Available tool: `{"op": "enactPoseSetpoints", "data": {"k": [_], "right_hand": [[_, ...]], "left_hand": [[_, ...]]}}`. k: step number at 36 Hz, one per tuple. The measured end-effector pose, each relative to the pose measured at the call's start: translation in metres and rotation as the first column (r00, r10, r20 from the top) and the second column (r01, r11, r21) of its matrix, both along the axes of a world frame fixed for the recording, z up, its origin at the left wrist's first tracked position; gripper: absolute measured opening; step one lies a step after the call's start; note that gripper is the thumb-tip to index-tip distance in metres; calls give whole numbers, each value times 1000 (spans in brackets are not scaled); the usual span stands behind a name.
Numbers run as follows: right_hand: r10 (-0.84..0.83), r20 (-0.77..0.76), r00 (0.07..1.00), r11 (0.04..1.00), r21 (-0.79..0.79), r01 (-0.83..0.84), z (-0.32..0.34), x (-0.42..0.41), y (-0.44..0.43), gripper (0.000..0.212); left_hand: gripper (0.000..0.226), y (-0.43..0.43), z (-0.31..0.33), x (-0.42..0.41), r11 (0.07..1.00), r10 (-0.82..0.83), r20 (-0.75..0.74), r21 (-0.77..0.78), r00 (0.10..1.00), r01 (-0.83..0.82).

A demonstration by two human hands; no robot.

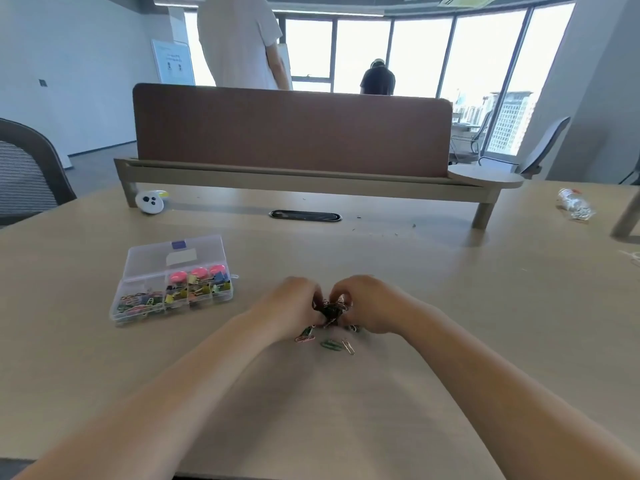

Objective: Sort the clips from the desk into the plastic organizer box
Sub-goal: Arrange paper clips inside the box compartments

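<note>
Both hands meet at frame centre. The left hand (294,303) and right hand (367,303) have their fingers curled inward, pinching one dark tangled clip clump (330,311) between them, low over the desk (450,289). Can't tell which fingertips make contact, too blurred.

A few loose clips (329,344) (pink, green, silver) lie flat on the desk just below the hands in frame, near the left wrist.

The organizer box (149,261) sits left of centre, apart from the left hand, with its clear lid flipped open toward the back.
- Left compartment: coloured paper clips.
- Middle and right compartments: coloured binder clips.
- Back row: three pink round items.

Rest of frame:
- White round gadget (149,201), upper left on the desk, beside the shelf leg.
- Black cable grommet (304,215), above centre.
- Brown divider panel (291,133) behind it.
- Clear bag (575,204) at the right edge, contents unclear.
- Mesh chair (24,168) at the left edge.
- Two people beyond the panel, one standing (239,39), one lower down (377,79).
</note>
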State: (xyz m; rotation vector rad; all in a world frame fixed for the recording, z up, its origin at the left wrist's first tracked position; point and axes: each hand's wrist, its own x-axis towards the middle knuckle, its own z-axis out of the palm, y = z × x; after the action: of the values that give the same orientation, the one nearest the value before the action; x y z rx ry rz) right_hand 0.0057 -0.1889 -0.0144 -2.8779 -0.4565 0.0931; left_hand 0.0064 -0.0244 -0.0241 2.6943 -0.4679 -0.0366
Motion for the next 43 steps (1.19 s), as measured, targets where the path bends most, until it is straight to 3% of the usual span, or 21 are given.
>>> {"op": "enactPoseSetpoints", "data": {"k": [3, 9, 16, 22, 27, 34, 43], "right_hand": [[-25, 38, 999, 999, 33, 23, -4, 1, -3, 31], [-54, 114, 992, 997, 61, 47, -3, 0, -7, 7], [-73, 122, 990, 993, 97, 62, 1, -2, -12, 4], [-145, 107, 984, 979, 158, 127, 7, -2, -13, 23], [-121, 107, 987, 979, 180, 100, 12, -6, -10, 24], [-88, 97, 991, 979, 193, 68, 15, -14, 5, 7], [-13, 92, 996, 977, 214, -7, 27, -10, 47, 3]], "left_hand": [[7, -1, -2, 2, 1000, 4, 49, -15, 999, -3], [11, -2, -2, 1, 1000, 6, 165, -6, 986, -5], [15, -2, 6, -3, 1000, -6, 184, -10, 983, 8], [13, 2, 16, -6, 999, -10, 199, -45, 980, 20], [15, 7, 23, -12, 997, -12, 199, -66, 980, 26], [14, 21, 21, -18, 992, 27, 127, -124, 992, -11], [14, 61, 27, -25, 981, 97, 102, -176, 990, -78]]}}
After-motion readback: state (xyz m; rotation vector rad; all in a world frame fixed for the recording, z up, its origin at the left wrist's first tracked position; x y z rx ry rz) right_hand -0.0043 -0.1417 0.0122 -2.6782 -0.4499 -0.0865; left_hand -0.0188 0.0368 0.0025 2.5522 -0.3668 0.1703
